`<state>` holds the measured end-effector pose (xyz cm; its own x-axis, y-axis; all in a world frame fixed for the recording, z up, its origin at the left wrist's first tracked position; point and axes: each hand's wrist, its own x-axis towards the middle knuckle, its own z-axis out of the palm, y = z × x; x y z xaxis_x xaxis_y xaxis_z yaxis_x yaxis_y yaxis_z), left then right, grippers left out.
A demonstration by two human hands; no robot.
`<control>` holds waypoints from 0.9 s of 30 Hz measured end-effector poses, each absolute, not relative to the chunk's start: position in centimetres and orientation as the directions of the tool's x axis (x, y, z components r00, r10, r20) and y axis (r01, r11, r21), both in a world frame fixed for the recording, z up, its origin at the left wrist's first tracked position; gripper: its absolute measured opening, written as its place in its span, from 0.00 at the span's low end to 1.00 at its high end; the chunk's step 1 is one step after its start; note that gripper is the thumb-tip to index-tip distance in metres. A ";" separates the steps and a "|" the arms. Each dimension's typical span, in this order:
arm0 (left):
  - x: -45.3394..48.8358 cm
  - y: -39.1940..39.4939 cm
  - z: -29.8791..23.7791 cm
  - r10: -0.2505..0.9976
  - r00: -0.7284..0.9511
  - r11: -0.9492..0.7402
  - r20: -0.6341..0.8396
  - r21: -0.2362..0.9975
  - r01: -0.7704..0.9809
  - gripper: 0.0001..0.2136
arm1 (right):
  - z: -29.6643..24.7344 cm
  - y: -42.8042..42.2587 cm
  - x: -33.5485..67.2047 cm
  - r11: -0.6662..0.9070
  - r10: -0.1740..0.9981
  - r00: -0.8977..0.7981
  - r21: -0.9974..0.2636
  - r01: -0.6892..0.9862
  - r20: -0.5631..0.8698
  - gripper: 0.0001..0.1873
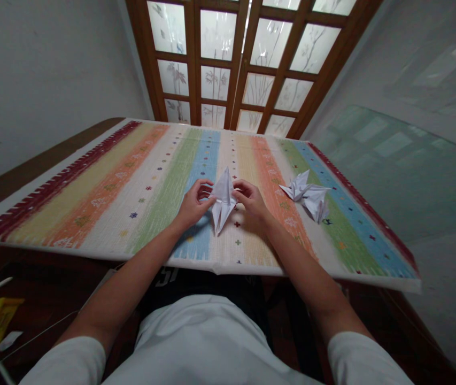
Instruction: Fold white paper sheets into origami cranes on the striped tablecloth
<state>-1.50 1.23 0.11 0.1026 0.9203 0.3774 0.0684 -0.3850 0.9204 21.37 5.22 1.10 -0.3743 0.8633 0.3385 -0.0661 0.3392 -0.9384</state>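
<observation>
While both forearms reach over the near edge of the table (51, 152), the head view shows the left hand (199, 203) and the right hand (249, 199) at either side of a white, kite-shaped piece of folded paper (223, 193). It sits between them above the pale and blue bands of the multicoloured striped cloth (103, 192), one broad point facing away and two narrow points, split by a slit, facing the person. Whether its lower tips touch the cloth, I cannot tell. The left fingers pinch its left edge and the right fingers its right edge, the thumbs on the near face. To the right, well apart, lie two white, many-pointed folded-paper figures (316, 202), close together.

The step in hand looks like a mid-fold adjustment of the layers. The next move seems to call for one side steadied while the other hand works a flap, gently enough not to crumple the points.
</observation>
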 end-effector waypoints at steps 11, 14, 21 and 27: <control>-1.4 0.7 0.5 0.918 0.173 -0.387 0.356 0.900 0.201 0.15 | 0.8 5.0 21.3 0.240 0.819 -0.506 -0.962 -0.126 0.271 0.30; -1.3 0.5 0.6 0.910 0.206 -0.398 0.361 0.898 0.187 0.21 | 0.8 5.0 21.1 0.248 0.811 -0.519 -0.962 -0.114 0.271 0.32; -1.2 0.4 0.9 0.917 0.197 -0.383 0.348 0.904 0.190 0.17 | 0.8 4.4 21.0 0.174 0.818 -0.528 -0.972 -0.156 0.231 0.35; -1.3 0.5 1.0 0.936 0.099 -0.345 0.336 0.934 0.094 0.15 | 1.0 5.0 21.1 0.196 0.815 -0.516 -0.964 -0.181 0.263 0.32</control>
<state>-1.31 0.50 1.00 0.0991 0.9365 0.3364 0.0936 -0.3453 0.9338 21.06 5.00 0.99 -0.5162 0.8151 0.2630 -0.1813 0.1961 -0.9637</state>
